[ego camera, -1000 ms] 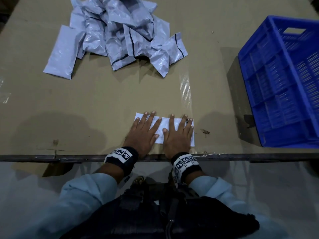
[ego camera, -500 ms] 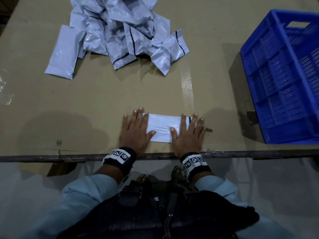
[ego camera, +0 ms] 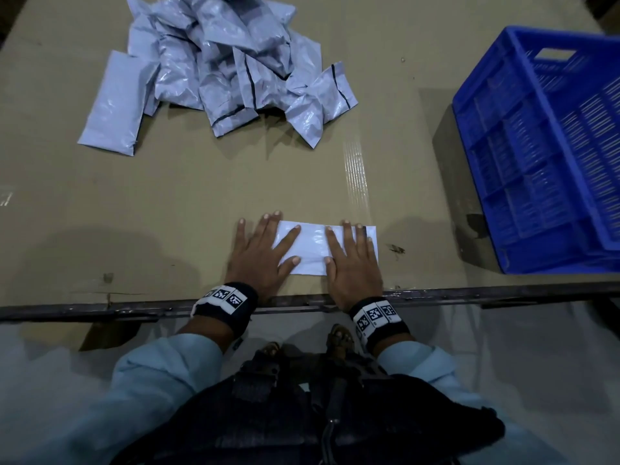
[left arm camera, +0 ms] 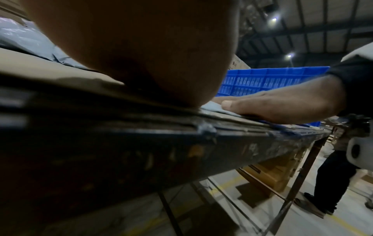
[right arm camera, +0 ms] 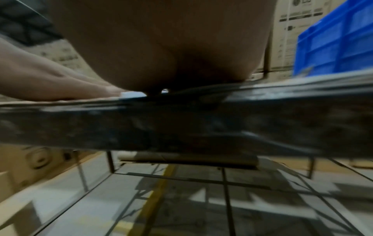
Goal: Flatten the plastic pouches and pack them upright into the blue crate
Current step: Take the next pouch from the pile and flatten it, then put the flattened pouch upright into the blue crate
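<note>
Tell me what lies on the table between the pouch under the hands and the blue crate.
Head view: only brown tabletop with a small dark mark lies between the pressed pouch and the blue crate.

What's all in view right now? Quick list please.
pouch under the hands: one, white, flat on the near table edge
pouch pile: count unclear, grey, far left of table
blue crate: one, on the table's right side, no pouches visible inside
table: one, brown cardboard top, dark metal front edge
cardboard boxes: several, brown, behind the table
left hand: fingers straight, pressing the pouch's left end
right hand: fingers straight, pressing its right end
</note>
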The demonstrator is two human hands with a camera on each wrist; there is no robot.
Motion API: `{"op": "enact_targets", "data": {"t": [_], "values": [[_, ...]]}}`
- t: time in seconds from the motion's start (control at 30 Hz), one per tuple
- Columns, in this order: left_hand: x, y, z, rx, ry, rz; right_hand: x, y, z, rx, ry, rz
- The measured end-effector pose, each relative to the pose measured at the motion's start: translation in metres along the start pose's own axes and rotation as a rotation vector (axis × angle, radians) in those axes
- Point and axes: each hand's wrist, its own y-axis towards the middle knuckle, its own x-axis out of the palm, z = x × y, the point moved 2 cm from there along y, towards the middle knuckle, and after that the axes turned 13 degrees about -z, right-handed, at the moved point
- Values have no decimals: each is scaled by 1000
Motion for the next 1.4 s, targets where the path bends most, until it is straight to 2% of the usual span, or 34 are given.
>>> {"op": "enact_targets", "data": {"t": [0.13, 0.27, 0.33, 0.4, 0.47, 0.5, 0.57, 0.67, 0.73, 0.9, 1.0, 1.17, 1.33, 1.4], "values": [[-2, -9, -8, -79, 10, 2, -6, -5, 15, 105, -37, -34], [-7, -12, -9, -161, 9, -77, -15, 1, 4, 183, -32, -83], [-13, -8, -4, -188, -42, -86, -22, 7, 1, 181, -19, -54], [-20, -5, -1, -143, -235, -53, -31, 11, 5, 142, 17, -5], [-24, 1, -5, -76, -591, -15, -43, 13, 10, 109, 30, 0], [-29, 3, -9, -67, -699, -1, -49, 14, 13, 102, 31, -16], [-37, 7, -14, -75, -748, -24, -61, 12, 14, 115, 51, -53], [-55, 11, -16, -30, -798, -102, -77, 6, 20, 142, 246, -94], [-70, 13, -16, 51, -752, -82, -91, 1, 26, 127, 319, -108], [-117, 24, -1, 207, -726, 21, -145, -18, 33, 98, 323, -104], [-152, 33, 18, 198, -795, 139, -181, -30, 42, 116, 335, -26], [-207, 56, 65, 211, -902, 340, -239, -53, 68, 147, 320, 243], [-258, 86, 131, 195, -917, 541, -290, -68, 119, 220, 294, 486], [-271, 103, 161, 189, -904, 580, -312, -74, 147, 207, 328, 581]]}}
